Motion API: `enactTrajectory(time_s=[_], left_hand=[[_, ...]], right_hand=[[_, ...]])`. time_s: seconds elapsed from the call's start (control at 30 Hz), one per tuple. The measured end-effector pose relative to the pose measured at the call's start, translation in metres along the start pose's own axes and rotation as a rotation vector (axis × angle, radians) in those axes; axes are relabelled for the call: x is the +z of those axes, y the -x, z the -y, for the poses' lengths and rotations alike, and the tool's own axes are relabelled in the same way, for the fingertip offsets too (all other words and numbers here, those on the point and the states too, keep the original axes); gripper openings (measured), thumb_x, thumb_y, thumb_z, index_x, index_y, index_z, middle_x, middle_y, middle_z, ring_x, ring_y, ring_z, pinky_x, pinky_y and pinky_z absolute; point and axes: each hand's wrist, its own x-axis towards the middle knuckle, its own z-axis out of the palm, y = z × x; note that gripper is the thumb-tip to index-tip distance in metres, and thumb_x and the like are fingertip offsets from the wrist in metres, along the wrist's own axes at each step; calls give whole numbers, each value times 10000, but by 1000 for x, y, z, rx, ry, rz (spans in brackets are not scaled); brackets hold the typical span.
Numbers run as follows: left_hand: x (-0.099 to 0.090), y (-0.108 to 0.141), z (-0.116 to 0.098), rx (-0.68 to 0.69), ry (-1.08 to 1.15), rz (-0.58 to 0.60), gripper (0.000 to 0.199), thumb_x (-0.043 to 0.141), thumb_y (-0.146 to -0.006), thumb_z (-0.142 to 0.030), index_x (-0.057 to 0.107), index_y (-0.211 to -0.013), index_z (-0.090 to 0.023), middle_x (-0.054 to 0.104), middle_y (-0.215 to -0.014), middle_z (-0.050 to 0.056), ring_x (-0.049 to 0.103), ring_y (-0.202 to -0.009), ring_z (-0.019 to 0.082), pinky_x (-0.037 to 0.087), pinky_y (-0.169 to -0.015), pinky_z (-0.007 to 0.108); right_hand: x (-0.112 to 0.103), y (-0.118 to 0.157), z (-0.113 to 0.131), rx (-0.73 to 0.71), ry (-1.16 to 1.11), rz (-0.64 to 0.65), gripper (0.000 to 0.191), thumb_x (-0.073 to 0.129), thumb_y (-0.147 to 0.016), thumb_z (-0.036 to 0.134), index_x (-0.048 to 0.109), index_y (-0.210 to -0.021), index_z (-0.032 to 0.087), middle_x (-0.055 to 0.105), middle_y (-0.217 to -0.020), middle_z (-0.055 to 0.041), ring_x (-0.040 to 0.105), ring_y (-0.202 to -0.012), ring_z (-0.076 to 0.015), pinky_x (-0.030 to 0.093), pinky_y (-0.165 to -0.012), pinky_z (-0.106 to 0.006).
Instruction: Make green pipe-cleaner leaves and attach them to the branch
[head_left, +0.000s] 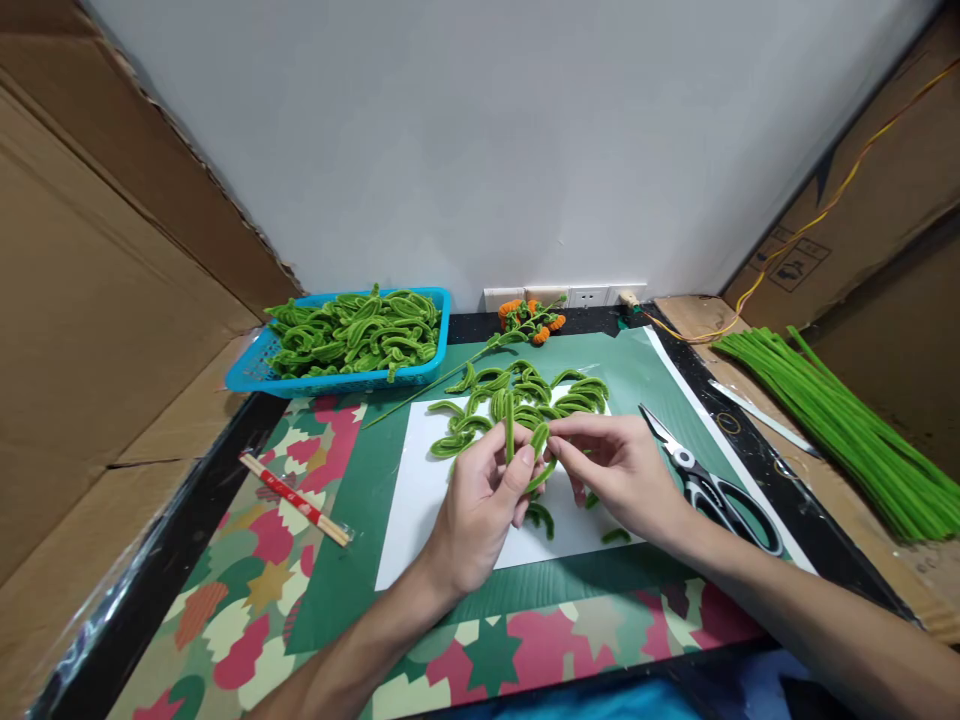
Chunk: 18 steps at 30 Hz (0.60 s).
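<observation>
My left hand (pixel 487 490) pinches a bent green pipe cleaner (pixel 538 440) between thumb and fingers, above a white sheet of paper (pixel 420 500). One straight end stands up between the fingers, beside a curved loop. From the right, my right hand (pixel 611 460) is closed at the loop, thumb and forefinger pinching its edge. Behind both hands, several curved green pipe cleaner pieces (pixel 581 393) lie in a loose heap on the paper. Smaller curved pieces (pixel 616 537) rest under and beside the hands. My left fingertips are partly hidden behind the loop.
A blue basket (pixel 360 383) full of bent green pieces stands back left. Orange pipe cleaner flowers (pixel 514 312) on a green stem lie at the back. Scissors (pixel 712 490) lie right of my right hand, with a bundle of straight green pipe cleaners (pixel 840 430) beyond. Wrapped chopsticks (pixel 296 500) lie left.
</observation>
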Motion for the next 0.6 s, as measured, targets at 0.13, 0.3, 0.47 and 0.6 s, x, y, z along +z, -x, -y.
enactTrajectory(time_s=[0.13,0.3,0.47,0.6], left_hand=[[0,-1,1,-11,19,-9,342,648,-1029,-519,618,-1009,-179,593,-775,-38,466,-497,38,377,-449,152],[0,0,1,-3,-45,-56,375,652,-1021,-536,598,-935,-175,590,-763,-36,493,-487,43,368,-435,154],[0,1,-2,13,-73,-51,383,645,-1023,-529,578,-884,-178,597,-754,-37,520,-484,48,391,-434,158],[0,-1,-4,-10,-52,50,374,627,-1038,-504,572,-864,-178,603,-708,-46,503,-466,44,399,-443,154]], right_hand=[[-1,1,4,-97,100,27,172,714,-990,293,859,-1037,213,708,-821,-28,554,-491,-76,455,-436,-210],[-2,1,6,-186,215,33,185,684,-1009,221,868,-1027,237,692,-790,-23,572,-538,-98,476,-506,-240],[-4,2,3,-232,241,12,175,690,-1009,228,864,-1017,234,707,-777,-27,608,-571,-120,505,-545,-262],[-3,2,3,-144,142,-18,135,735,-985,288,849,-1012,221,763,-844,-44,660,-594,-131,559,-560,-268]])
